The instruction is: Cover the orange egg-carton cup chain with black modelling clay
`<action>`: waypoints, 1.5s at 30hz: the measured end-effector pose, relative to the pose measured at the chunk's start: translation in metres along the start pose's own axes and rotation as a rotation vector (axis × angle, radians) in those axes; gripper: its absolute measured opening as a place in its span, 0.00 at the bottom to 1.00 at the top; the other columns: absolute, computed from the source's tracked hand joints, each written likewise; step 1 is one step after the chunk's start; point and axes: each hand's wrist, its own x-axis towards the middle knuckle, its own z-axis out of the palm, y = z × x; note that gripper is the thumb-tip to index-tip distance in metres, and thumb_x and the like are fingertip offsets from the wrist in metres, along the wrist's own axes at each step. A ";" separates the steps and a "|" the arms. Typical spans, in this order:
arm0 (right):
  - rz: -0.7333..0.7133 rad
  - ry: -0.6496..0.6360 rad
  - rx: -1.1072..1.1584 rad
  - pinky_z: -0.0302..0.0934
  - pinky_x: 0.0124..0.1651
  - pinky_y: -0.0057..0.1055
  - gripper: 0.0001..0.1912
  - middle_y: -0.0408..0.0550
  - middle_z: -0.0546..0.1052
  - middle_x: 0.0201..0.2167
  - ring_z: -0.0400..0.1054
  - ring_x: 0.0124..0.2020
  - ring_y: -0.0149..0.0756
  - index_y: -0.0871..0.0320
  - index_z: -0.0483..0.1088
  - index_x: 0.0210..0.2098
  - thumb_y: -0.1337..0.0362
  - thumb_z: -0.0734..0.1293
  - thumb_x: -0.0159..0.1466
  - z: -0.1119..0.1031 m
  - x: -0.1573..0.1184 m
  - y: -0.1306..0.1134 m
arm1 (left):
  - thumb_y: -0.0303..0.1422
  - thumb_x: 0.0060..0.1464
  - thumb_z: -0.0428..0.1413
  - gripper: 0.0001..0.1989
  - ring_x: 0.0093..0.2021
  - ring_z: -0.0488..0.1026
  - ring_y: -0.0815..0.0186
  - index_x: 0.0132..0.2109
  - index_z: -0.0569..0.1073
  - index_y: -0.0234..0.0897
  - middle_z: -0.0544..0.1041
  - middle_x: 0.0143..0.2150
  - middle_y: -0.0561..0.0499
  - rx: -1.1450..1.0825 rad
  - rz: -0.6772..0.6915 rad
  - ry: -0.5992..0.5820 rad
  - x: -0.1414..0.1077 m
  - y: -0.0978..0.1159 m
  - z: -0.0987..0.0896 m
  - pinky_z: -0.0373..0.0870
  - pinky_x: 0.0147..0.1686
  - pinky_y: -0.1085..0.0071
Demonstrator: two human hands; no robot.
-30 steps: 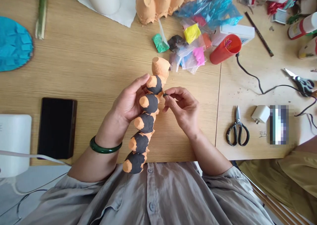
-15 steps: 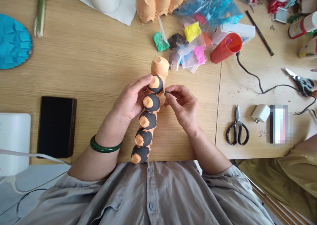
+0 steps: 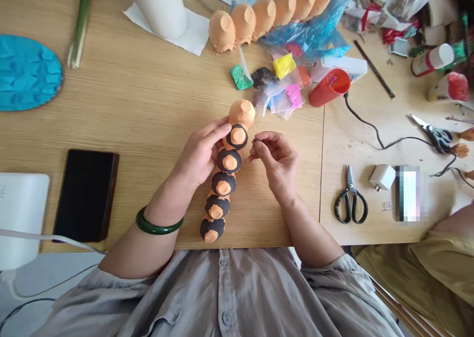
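Note:
An orange strip of egg-carton bumps (image 3: 242, 112) slants from the middle of the table down to its front edge. Several bumps wear dark clay rings around orange tips; the top bump is plain orange. My left hand (image 3: 202, 151) grips the strip from the left near its upper end, thumb beside the topmost dark ring. Just right of the strip, my right hand (image 3: 276, 161) pinches a small piece of black clay (image 3: 256, 140) between thumb and fingertips, apart from the strip. Clay packets in green (image 3: 240, 77), yellow (image 3: 284, 66) and pink (image 3: 294, 95) lie beyond.
Another orange carton strip (image 3: 263, 16) rests by blue plastic (image 3: 329, 35). A red cup (image 3: 329, 87), black-handled scissors (image 3: 350, 198) and a white adapter (image 3: 382, 177) are on the right. A black box-like object (image 3: 87, 196) lies left. Another person's hand (image 3: 468, 142) shows at the right edge.
The strip has been turned so its tips face more upward. My right hand is slightly farther from it, still pinching the black piece. The camera view has shifted a little.

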 end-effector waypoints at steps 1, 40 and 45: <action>0.000 0.000 -0.002 0.81 0.36 0.28 0.19 0.40 0.79 0.34 0.75 0.32 0.29 0.52 0.78 0.43 0.48 0.83 0.63 -0.001 0.001 0.002 | 0.44 0.52 0.73 0.19 0.45 0.81 0.59 0.48 0.85 0.41 0.85 0.40 0.51 0.024 0.014 0.008 0.000 -0.001 0.000 0.77 0.39 0.69; 0.357 -0.138 0.212 0.73 0.26 0.23 0.27 0.36 0.77 0.28 0.67 0.24 0.24 0.55 0.76 0.35 0.41 0.84 0.56 0.002 0.005 -0.007 | 0.45 0.61 0.70 0.04 0.62 0.77 0.46 0.39 0.87 0.55 0.86 0.43 0.52 0.597 0.473 -0.033 -0.010 0.006 -0.004 0.73 0.59 0.49; 0.364 -0.158 0.235 0.74 0.27 0.24 0.26 0.36 0.77 0.27 0.67 0.24 0.24 0.55 0.77 0.34 0.43 0.86 0.55 0.002 0.005 -0.007 | 0.42 0.62 0.70 0.02 0.60 0.79 0.49 0.40 0.88 0.55 0.87 0.46 0.52 0.611 0.459 -0.047 -0.014 0.009 0.000 0.74 0.62 0.50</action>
